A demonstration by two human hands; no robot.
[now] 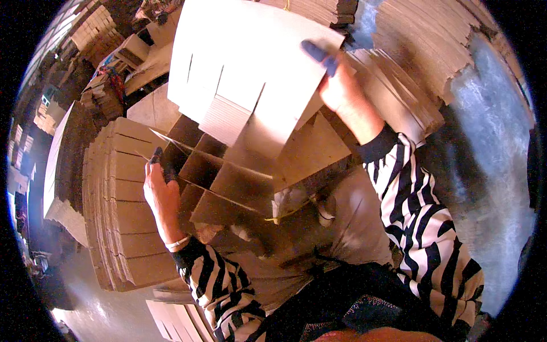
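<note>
Two hands busy here, and I'm watching this from the head cam: my right hand [341,85] is pinching the upper right edge of a pale slotted cardboard sheet [245,68], fingers clamped tight on it, holding it up and tilted over the half-built cardboard divider grid [228,182] sitting in front of me. My left hand [162,196] is gripping the left end of that grid, fingers curled over the top edge of one of the standing strips, keeping the thing steady. Looks to me like I'm in the middle of slotting another piece into the lattice. I'd say the next bit is calling for lining the sheet's cut slots up with the standing strips below and lowering it straight, otherwise it's going to snag. A thick stack of slotted cardboard blanks [122,211] is lying just left of the grid, more stacks [410,40] are piling up on the right.
</note>
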